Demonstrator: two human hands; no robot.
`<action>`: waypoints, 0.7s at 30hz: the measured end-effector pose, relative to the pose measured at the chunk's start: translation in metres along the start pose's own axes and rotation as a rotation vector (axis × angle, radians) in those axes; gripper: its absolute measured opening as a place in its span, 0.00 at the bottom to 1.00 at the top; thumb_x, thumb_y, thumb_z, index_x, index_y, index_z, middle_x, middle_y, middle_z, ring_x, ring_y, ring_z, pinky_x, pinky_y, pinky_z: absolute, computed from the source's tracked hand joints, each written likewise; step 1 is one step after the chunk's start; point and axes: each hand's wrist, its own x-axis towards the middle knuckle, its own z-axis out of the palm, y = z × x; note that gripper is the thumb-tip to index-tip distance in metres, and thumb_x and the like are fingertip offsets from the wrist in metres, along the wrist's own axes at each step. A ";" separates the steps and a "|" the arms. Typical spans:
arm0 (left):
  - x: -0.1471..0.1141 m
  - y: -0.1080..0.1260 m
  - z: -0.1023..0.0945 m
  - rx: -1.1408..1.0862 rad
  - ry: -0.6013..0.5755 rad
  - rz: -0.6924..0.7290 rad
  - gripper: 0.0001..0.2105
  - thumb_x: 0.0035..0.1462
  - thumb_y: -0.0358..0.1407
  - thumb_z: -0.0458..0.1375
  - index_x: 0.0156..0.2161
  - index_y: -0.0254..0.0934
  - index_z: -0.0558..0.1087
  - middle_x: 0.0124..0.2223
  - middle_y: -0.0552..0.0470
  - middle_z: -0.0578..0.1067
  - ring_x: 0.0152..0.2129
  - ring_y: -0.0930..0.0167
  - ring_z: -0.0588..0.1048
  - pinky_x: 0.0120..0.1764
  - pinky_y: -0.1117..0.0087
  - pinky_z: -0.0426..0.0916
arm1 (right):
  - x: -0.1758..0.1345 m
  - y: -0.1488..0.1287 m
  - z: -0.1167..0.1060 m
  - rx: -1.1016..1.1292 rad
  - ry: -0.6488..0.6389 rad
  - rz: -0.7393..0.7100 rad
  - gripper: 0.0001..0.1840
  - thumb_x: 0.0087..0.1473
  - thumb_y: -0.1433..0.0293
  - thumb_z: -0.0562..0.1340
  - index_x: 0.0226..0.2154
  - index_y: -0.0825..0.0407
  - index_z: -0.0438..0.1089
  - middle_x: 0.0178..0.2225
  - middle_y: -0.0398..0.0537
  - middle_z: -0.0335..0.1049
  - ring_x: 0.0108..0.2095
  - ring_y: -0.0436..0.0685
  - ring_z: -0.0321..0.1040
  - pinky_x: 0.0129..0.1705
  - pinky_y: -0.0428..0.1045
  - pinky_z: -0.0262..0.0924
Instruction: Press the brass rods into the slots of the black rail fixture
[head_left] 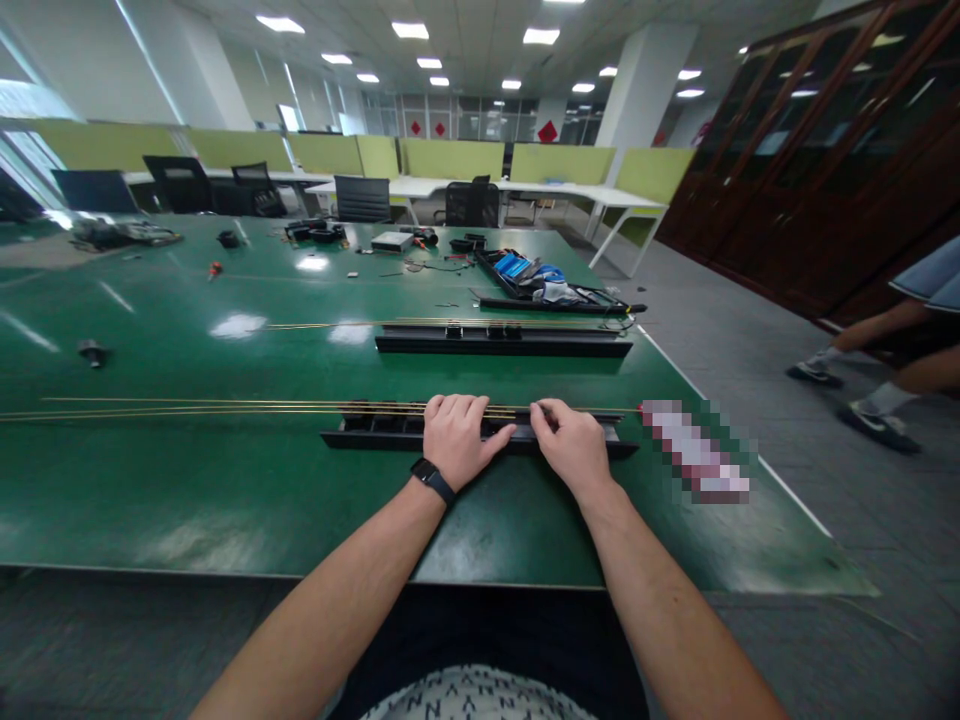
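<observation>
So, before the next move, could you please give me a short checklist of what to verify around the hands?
1. Left hand over the near black channel: ok.
2. Right hand at the same channel, apart from the left: ok.
3. Golden rods within the channel's length: not ok, they extend far past its left end.
4. Right hand gripping a rod: cannot tell.
5. Far black channel apart from the near one: ok.

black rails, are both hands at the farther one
No, the left hand and right hand are both at the nearer rail, while the farther rail lies beyond them.
</observation>
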 end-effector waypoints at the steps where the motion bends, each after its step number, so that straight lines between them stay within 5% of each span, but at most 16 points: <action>1: 0.000 0.000 0.000 0.000 0.000 -0.001 0.21 0.63 0.55 0.59 0.48 0.39 0.77 0.45 0.43 0.81 0.45 0.58 0.77 0.55 0.53 0.60 | 0.000 0.000 0.000 0.000 0.000 0.000 0.18 0.66 0.57 0.57 0.41 0.48 0.79 0.32 0.46 0.81 0.33 0.56 0.76 0.40 0.48 0.58; 21: 0.000 0.000 0.000 0.008 0.002 -0.001 0.22 0.62 0.55 0.59 0.47 0.39 0.77 0.45 0.43 0.81 0.45 0.59 0.77 0.54 0.53 0.60 | 0.001 0.002 0.000 0.040 0.045 0.127 0.20 0.66 0.55 0.56 0.43 0.51 0.77 0.32 0.48 0.81 0.33 0.57 0.77 0.39 0.49 0.60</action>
